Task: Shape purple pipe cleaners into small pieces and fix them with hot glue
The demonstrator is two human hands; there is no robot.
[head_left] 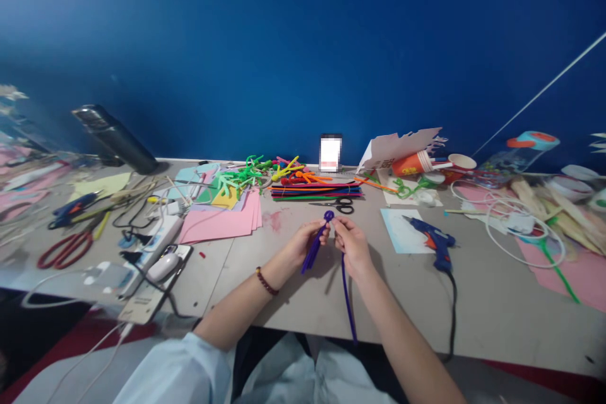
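Note:
My left hand [310, 240] is closed around a bunch of purple pipe cleaners [311, 252], bent over into a rounded head at the top. Close beside it, the fingers of my right hand [351, 241] pinch a single purple pipe cleaner [348, 297] near that head. Its long end hangs down below my right hand, toward the table's front edge. Black-handled scissors [344, 204] lie just beyond my hands, in front of a stack of many-coloured pipe cleaners [312, 192].
A blue glue gun [438, 240] rests at right, its cord running off the front edge. Pink paper [220, 224], a power strip [154, 246] and red scissors [71, 246] lie left. A lit phone [330, 153] leans on the wall. Green twisted pipe cleaners [237, 175] pile up behind.

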